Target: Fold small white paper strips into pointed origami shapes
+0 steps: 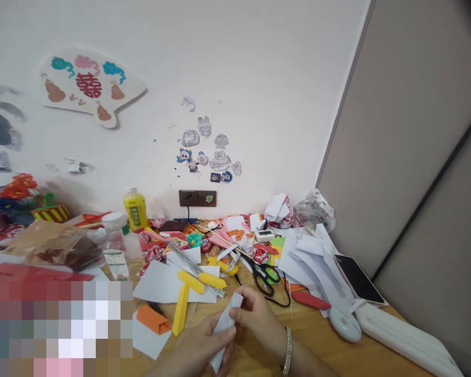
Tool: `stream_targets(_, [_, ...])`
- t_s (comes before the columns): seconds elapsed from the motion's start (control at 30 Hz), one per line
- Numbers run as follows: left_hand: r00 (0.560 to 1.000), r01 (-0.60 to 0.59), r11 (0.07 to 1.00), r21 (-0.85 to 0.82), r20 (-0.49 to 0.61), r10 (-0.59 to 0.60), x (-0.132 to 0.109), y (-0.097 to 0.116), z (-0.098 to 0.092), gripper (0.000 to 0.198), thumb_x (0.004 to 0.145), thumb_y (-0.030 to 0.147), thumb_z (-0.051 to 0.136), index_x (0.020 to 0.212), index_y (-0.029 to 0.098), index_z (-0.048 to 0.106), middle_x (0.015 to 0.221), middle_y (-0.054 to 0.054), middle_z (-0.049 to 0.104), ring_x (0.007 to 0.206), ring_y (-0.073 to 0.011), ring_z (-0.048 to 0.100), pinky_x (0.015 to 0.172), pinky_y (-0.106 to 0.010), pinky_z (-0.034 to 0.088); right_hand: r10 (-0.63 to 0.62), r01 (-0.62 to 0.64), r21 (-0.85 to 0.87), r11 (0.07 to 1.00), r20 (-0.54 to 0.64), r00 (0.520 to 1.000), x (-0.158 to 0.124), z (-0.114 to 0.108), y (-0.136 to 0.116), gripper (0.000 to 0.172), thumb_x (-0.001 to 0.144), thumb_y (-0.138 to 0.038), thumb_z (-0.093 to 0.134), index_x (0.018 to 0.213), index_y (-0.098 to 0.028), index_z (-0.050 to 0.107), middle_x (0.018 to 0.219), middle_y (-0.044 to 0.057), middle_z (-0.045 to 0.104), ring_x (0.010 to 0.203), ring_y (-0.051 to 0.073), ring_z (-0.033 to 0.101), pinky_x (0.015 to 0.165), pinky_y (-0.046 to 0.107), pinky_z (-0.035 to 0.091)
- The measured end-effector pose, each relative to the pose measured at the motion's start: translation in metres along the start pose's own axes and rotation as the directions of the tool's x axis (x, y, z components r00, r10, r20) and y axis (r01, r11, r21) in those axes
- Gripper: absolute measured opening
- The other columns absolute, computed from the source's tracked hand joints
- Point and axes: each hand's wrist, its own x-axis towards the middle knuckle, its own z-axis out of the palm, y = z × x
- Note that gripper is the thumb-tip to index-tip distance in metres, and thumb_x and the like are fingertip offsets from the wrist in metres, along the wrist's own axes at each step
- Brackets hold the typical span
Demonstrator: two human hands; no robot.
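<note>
Between my two hands is a narrow folded strip of white paper (224, 323), held tilted above the wooden table. My left hand (204, 343) grips its lower part, thumb lying along the paper. Near the upper end, my right hand (255, 317) pinches the strip between thumb and fingers; a bracelet circles that wrist. Just beyond the hands lie folded yellow paper pieces (182, 309). An orange folded paper (154, 319) sits on a white sheet (151, 340) to the left. Black-handled scissors (265, 277) rest past my right hand.
A yellow-capped-off bottle (135, 209) and a clear jar (113, 230) stand at the back left. Paper scraps, wire stems and a yellow glue gun (223, 266) clutter the middle. White papers (310, 267), a tablet (359, 279) and a white lamp (404, 337) lie right. The wooden table (298, 335) meets the wall.
</note>
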Motion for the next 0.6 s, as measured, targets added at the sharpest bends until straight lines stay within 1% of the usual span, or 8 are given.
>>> stream_targets(0.1, [0.999, 0.034, 0.995, 0.09, -0.006, -0.034, 0.0007, 0.001, 0.0009, 0.036, 0.065, 0.049, 0.062, 0.078, 0.019, 0.049, 0.044, 0.009, 0.048, 0.032, -0.007, 0.043, 0.034, -0.017, 0.027, -0.012, 0.01, -0.053, 0.999, -0.047, 0.999, -0.0013, 0.0026, -0.0019, 0.035, 0.062, -0.043, 0.069, 0.073, -0.016, 0.049, 0.059, -0.005, 0.047, 0.05, 0.008, 0.044, 0.046, 0.019, 0.036])
stream_targets(0.2, [0.998, 0.052, 0.975, 0.217, -0.049, -0.042, 0.003, -0.0011, 0.0013, 0.036, 0.07, 0.055, 0.051, 0.07, 0.019, 0.048, 0.046, 0.005, 0.052, 0.035, -0.0093, 0.046, 0.038, -0.019, 0.031, 0.007, -0.013, -0.083, 0.996, -0.071, 0.997, -0.0023, 0.0034, -0.0042, 0.031, 0.065, -0.041, 0.065, 0.071, -0.016, 0.049, 0.058, -0.005, 0.046, 0.046, 0.008, 0.043, 0.044, 0.02, 0.035])
stream_targets(0.27, [0.996, 0.048, 0.941, 0.335, -0.081, -0.022, 0.0042, -0.0043, 0.0003, 0.04, 0.073, 0.057, 0.044, 0.064, 0.019, 0.047, 0.047, 0.004, 0.052, 0.035, -0.0096, 0.045, 0.039, -0.02, 0.031, -0.024, 0.007, -0.154, 0.988, -0.108, 0.994, -0.0022, 0.0033, -0.0048, 0.026, 0.065, -0.037, 0.065, 0.07, -0.016, 0.05, 0.06, -0.004, 0.047, 0.051, 0.01, 0.045, 0.048, 0.021, 0.036])
stream_targets(0.33, [0.983, 0.049, 0.878, 0.476, -0.177, 0.042, 0.004, -0.0069, -0.0014, 0.041, 0.076, 0.056, 0.04, 0.065, 0.018, 0.049, 0.049, 0.004, 0.051, 0.037, -0.0097, 0.043, 0.039, -0.02, 0.031, -0.08, 0.043, -0.237, 0.971, -0.15, 0.985, -0.0017, 0.0032, -0.0045, 0.02, 0.065, -0.03, 0.065, 0.069, -0.015, 0.052, 0.062, -0.003, 0.048, 0.059, 0.011, 0.047, 0.055, 0.022, 0.038])
stream_targets(0.4, [0.954, 0.018, 0.781, 0.624, -0.245, 0.174, 0.0024, -0.0072, -0.0034, 0.034, 0.078, 0.051, 0.041, 0.078, 0.019, 0.053, 0.06, 0.002, 0.056, 0.048, -0.0126, 0.049, 0.048, -0.021, 0.036, -0.103, 0.053, -0.269, 0.962, -0.175, 0.979, -0.001, 0.0032, -0.0039, 0.015, 0.066, -0.025, 0.063, 0.068, -0.015, 0.052, 0.062, -0.003, 0.048, 0.061, 0.012, 0.046, 0.058, 0.022, 0.037])
stream_targets(0.47, [0.932, -0.028, 0.678, 0.735, -0.225, 0.283, 0.0007, -0.0061, -0.0051, 0.03, 0.08, 0.046, 0.042, 0.082, 0.02, 0.055, 0.073, -0.001, 0.06, 0.066, -0.0162, 0.053, 0.061, -0.023, 0.039, -0.092, 0.04, -0.265, 0.964, -0.188, 0.978, -0.0005, 0.0033, -0.0039, 0.014, 0.067, -0.026, 0.062, 0.067, -0.015, 0.052, 0.061, -0.004, 0.047, 0.06, 0.011, 0.044, 0.057, 0.021, 0.036])
stream_targets(0.5, [0.93, -0.038, 0.641, 0.767, -0.208, 0.304, 0.0003, -0.0054, -0.0057, 0.029, 0.081, 0.045, 0.04, 0.08, 0.02, 0.055, 0.075, -0.002, 0.06, 0.071, -0.0172, 0.053, 0.065, -0.024, 0.039, -0.081, 0.03, -0.26, 0.965, -0.187, 0.979, -0.0004, 0.0031, -0.0042, 0.015, 0.067, -0.027, 0.061, 0.066, -0.015, 0.052, 0.06, -0.004, 0.047, 0.059, 0.011, 0.044, 0.056, 0.021, 0.036])
stream_targets(0.6, [0.935, -0.02, 0.612, 0.79, -0.202, 0.292, 0.0011, -0.0049, -0.007, 0.035, 0.084, 0.045, 0.031, 0.071, 0.02, 0.051, 0.066, 0.0, 0.056, 0.065, -0.0162, 0.05, 0.061, -0.023, 0.038, -0.058, 0.024, -0.23, 0.973, -0.139, 0.989, -0.0008, 0.0015, -0.0066, 0.02, 0.068, -0.033, 0.061, 0.069, -0.015, 0.054, 0.062, -0.003, 0.05, 0.06, 0.012, 0.046, 0.056, 0.021, 0.037])
